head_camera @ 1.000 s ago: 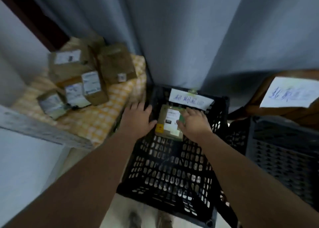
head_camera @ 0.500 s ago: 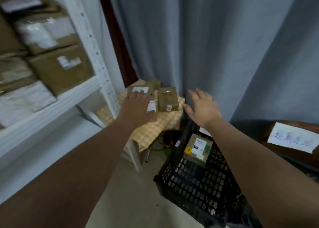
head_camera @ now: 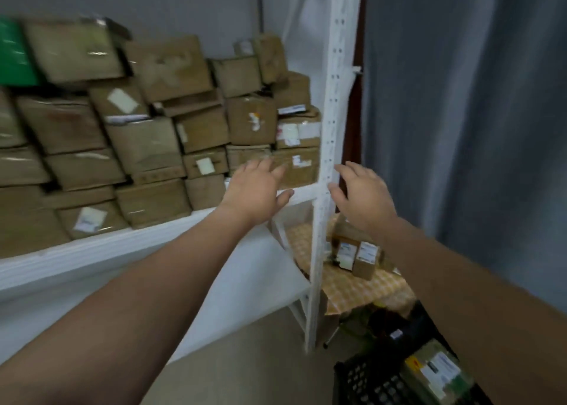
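Storeroom | left hand [head_camera: 256, 191] and right hand [head_camera: 363, 197] empty, fingers spread wide, apparently to clasp a box by its sides | end carton [head_camera: 299, 167] just beyond left fingertips | shelf post [head_camera: 329, 128] between hands | black crate [head_camera: 368, 383] below right forearm, one parcel [head_camera: 435, 371] inside, likely awaiting more

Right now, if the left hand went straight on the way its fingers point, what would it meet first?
Probably the brown box at the right end of the shelf, bottom row: the open left hand aims at its front. Depth is unclear.
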A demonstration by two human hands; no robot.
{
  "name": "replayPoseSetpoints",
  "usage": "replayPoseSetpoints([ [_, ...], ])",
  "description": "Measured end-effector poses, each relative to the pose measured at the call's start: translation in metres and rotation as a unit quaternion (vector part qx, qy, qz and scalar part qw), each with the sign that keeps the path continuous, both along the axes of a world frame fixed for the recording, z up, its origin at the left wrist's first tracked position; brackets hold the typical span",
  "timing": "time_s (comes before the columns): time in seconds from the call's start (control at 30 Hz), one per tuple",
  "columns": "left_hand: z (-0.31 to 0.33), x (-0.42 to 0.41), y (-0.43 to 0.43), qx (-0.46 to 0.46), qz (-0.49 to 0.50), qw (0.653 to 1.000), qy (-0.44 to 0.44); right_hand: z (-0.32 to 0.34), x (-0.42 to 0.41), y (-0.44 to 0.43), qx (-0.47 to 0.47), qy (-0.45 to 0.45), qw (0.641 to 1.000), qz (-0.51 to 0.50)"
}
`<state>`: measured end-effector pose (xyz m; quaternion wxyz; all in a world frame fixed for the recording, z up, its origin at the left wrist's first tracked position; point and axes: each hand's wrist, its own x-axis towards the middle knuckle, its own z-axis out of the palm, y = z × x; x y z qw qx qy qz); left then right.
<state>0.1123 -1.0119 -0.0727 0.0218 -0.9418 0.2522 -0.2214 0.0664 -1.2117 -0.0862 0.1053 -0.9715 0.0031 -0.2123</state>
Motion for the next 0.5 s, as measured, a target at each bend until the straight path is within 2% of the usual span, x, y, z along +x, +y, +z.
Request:
replayPoseSetpoints([
  [0.27, 0.023, -0.079, 0.192, -0.012, 0.151, 0.987, -0.055, 0.028, -0.006, 0.187, 0.015, -0.057, 0.983, 0.174],
  [0.5, 0.02, -0.158, 0.392, -0.002, 0.269, 0.961, -0.057, 0.019, -0.056, 0.413, 0.024, -0.051, 0.948, 0.314],
])
